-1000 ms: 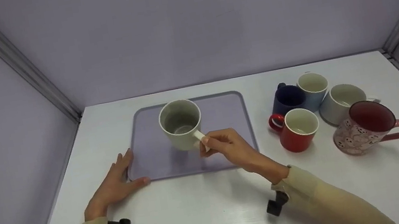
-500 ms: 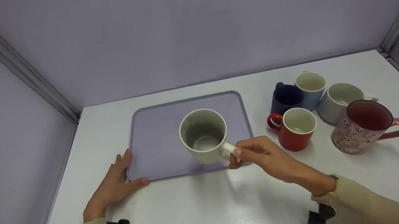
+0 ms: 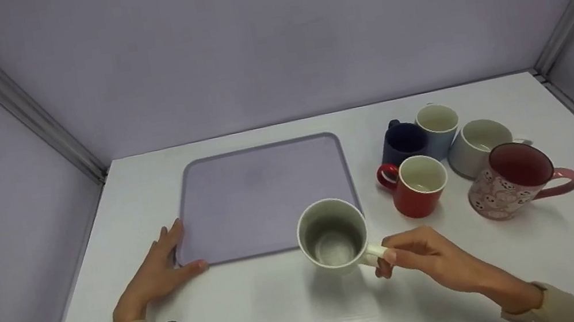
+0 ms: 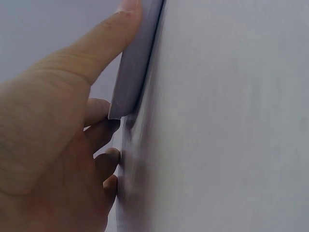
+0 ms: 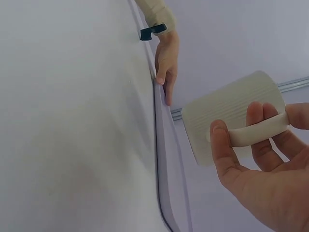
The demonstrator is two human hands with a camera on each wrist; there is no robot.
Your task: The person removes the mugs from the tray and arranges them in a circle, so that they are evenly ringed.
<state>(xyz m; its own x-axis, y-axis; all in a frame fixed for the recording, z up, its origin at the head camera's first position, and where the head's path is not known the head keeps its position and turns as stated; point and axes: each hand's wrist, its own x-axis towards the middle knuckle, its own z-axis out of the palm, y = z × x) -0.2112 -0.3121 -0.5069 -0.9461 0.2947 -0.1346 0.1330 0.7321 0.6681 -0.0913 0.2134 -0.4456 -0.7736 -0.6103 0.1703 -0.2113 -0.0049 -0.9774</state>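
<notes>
A cream mug (image 3: 333, 238) with a ribbed outside is lifted above the front right part of the tray (image 3: 264, 200). My right hand (image 3: 435, 261) pinches its handle (image 5: 256, 131) between thumb and fingers, and the mug's opening faces up toward the head camera. At the tray's front left corner rests my left hand (image 3: 152, 277), thumb along the front edge and fingers spread along the left side. In the left wrist view the thumb (image 4: 104, 41) lies against the tray's rim (image 4: 137, 63), while the other fingers are partly hidden behind the corner.
Right of the tray stand a red mug (image 3: 416, 200), a dark blue mug (image 3: 399, 151), a light blue mug (image 3: 439, 144), a pale grey mug (image 3: 464, 157) and a pink patterned mug (image 3: 494, 196), close together. Walls (image 3: 267, 42) bound the white table (image 3: 232, 321) behind and at the sides.
My right hand has carried the cream mug from above the tray's middle toward me and to the right, past its front edge. The left hand stays at the tray corner.
</notes>
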